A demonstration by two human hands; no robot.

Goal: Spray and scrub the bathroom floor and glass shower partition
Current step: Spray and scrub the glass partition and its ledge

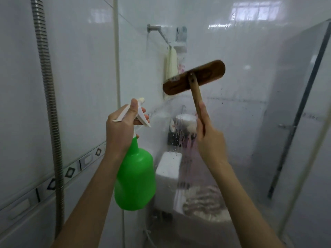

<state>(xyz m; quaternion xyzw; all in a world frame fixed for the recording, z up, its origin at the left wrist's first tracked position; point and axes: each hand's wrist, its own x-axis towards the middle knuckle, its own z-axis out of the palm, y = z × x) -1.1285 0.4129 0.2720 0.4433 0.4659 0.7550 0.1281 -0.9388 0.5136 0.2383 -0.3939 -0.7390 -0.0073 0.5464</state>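
Head view. A green spray bottle [134,178] with a white trigger head is held upright by the left hand [120,129], the grip clenched around the neck and a finger laid over the trigger; the nozzle is pointed toward the glass shower partition [241,104]. A wooden scrub brush [194,77] is held raised by the right hand [209,138], the grip closed around the lower part of its handle. The brush head is seen tilted, its right end higher, and appears to be pressed against the partition, though contact cannot be confirmed. Wet streaks and droplets are observed on the glass below the brush. Through the partition a white toilet cistern [169,178] is seen, blurred, with a towel rail [159,33] and a pale hanging towel [171,64] on the tiled wall behind. A ribbed metal shower hose [48,97] is noted hanging down the tiled wall at the left. A dark-framed door [302,108] is seen at the right. The bathroom floor is barely in view
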